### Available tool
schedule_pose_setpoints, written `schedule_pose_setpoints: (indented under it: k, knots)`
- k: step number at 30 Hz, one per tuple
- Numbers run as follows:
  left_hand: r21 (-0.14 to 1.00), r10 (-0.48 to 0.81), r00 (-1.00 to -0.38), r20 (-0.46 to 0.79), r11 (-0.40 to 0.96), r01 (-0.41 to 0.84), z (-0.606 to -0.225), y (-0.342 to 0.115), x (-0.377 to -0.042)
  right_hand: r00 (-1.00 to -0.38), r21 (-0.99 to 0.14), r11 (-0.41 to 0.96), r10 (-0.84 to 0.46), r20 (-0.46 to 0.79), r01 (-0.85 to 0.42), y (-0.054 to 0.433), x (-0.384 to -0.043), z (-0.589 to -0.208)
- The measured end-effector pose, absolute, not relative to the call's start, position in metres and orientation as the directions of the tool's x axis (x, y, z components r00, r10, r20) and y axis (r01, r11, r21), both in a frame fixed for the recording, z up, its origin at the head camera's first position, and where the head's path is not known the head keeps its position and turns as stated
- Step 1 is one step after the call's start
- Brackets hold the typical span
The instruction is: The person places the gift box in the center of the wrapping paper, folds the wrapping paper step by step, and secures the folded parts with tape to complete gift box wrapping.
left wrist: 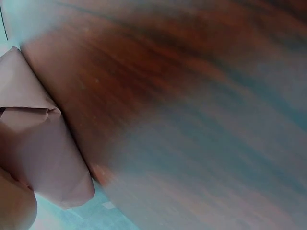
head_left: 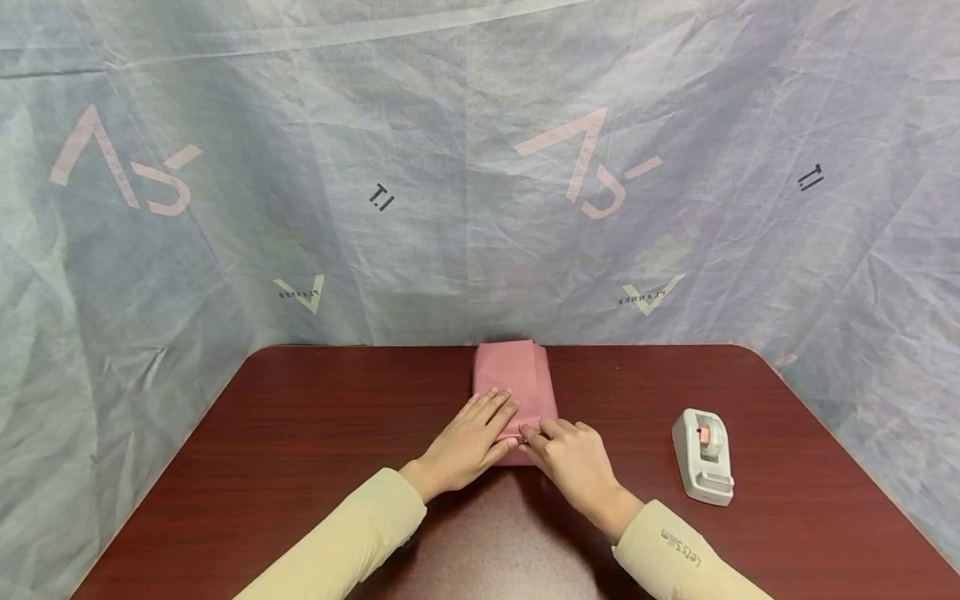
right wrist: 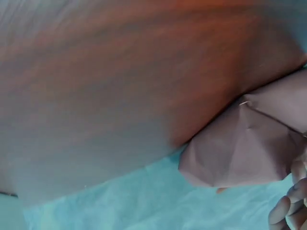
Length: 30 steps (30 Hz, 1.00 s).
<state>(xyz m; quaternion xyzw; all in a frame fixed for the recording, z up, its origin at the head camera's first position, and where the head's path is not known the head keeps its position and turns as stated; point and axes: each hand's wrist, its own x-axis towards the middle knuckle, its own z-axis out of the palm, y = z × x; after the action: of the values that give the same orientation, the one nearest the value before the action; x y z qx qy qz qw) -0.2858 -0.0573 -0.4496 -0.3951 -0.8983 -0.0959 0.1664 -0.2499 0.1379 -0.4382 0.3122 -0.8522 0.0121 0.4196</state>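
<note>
A package in pink paper (head_left: 504, 367) lies lengthwise at the table's far middle, its near end under both hands. My left hand (head_left: 471, 437) rests on its top with fingers extended, the thumb at a crosswise fold near the close end. My right hand (head_left: 573, 458) has its fingers bent at that fold and pinches the paper edge there; the exact thumb contact is hidden. In the left wrist view the wrapped package (left wrist: 57, 153) shows a folded corner, with part of the hand (left wrist: 14, 203) beside it. The right wrist view shows creased paper (right wrist: 235, 148) and curled fingers (right wrist: 292, 206).
A white tape dispenser (head_left: 703, 457) with a roll in it stands on the right side of the dark red wooden table (head_left: 322, 417). Grey printed sheeting (head_left: 420, 250) hangs right behind the table and along both sides.
</note>
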Motion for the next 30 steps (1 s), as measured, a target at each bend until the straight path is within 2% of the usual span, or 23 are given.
schedule_pose_setpoints:
  k: [4,11,16,19,25,30]
  knots:
    - [0.038,0.683,-0.619,0.388,0.660,0.751,-0.451,-0.057,-0.287,-0.406,0.298,0.783,-0.559,0.723,-0.546,0.139,-0.252,-0.439]
    - [0.027,0.682,-0.641,0.352,0.677,0.735,-0.449,-0.057,-0.286,-0.458,0.321,0.795,-0.572,0.680,-0.516,0.142,-0.257,-0.437]
    - [0.002,0.695,-0.641,0.326,0.678,0.735,-0.449,-0.058,-0.287,-0.423,0.340,0.762,-0.607,0.673,-0.552,0.145,-0.261,-0.439]
    - [-0.029,0.701,-0.627,0.339,0.674,0.738,-0.451,-0.057,-0.287,-0.412,0.304,0.743,-0.609,0.678,-0.597,0.147,-0.263,-0.440]
    - [-0.087,0.702,-0.617,0.354,0.682,0.726,-0.451,-0.058,-0.286,-0.432,0.170,0.723,-0.565,0.703,-0.669,0.149,-0.268,-0.435]
    - [-0.101,0.722,-0.601,0.342,0.664,0.740,-0.450,-0.059,-0.286,-0.405,0.174,0.695,-0.583,0.704,-0.698,0.147,-0.270,-0.434]
